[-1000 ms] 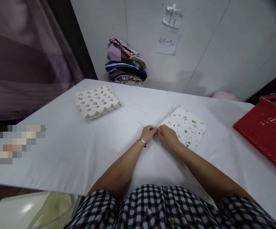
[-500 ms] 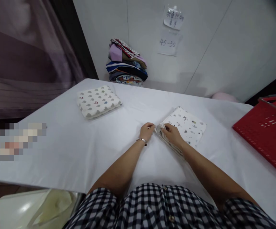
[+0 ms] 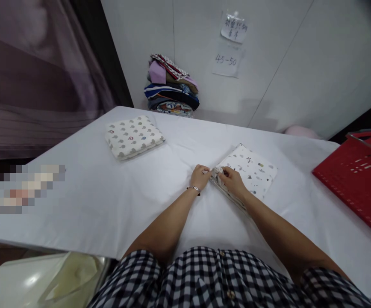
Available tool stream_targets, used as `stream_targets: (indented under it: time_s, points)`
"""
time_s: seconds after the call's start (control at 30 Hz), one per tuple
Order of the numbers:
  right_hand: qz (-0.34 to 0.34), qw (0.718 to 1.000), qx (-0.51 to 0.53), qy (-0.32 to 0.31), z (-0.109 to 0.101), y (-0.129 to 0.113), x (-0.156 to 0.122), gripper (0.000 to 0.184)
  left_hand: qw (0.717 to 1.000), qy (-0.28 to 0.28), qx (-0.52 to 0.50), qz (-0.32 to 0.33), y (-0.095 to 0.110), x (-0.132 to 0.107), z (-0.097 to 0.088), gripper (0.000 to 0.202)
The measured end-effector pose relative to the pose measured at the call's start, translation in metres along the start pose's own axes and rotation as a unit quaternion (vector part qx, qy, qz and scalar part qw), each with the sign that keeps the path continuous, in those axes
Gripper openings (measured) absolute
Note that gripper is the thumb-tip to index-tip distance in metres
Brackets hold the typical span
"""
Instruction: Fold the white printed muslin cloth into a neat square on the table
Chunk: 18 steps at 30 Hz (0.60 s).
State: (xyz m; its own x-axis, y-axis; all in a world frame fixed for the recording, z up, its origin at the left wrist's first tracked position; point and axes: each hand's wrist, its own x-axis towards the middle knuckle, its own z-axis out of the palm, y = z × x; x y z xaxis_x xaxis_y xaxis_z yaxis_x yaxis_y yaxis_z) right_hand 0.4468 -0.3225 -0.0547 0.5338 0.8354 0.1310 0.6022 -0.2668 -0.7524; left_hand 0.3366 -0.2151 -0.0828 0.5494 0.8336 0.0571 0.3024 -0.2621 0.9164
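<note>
The right hand (image 3: 232,180) pinches a thick, bunched corner of the folded cloth (image 3: 252,167), white with small printed plants, on the smooth white counter (image 3: 160,192). The left hand (image 3: 201,176), fingers bent, meets that corner; its grip cannot be told. A handwritten sheet (image 3: 226,63) reads "45-50", below a note (image 3: 234,29) in Chinese characters.

At the frame's upper centre, a handwritten wall sign (image 3: 234,29) reads "折叠织物 / 桌布"; a sheet (image 3: 225,67) just below reads "45-50".
</note>
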Motion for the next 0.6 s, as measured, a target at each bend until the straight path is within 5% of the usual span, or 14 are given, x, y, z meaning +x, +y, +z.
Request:
stream_targets:
  time_s: [0.33, 0.6]
  points:
    - [-0.016, 0.999, 0.010, 0.032, 0.002, -0.002, -0.004, 0.021, 0.997, 0.003, -0.071, 0.019, 0.009, -0.005, 0.003, 0.004]
    - [-0.034, 0.999, -0.007, 0.012, 0.005, 0.000, -0.003, 0.020, 0.983, -0.064, -0.157, -0.063, 0.011, -0.011, 0.003, 0.004]
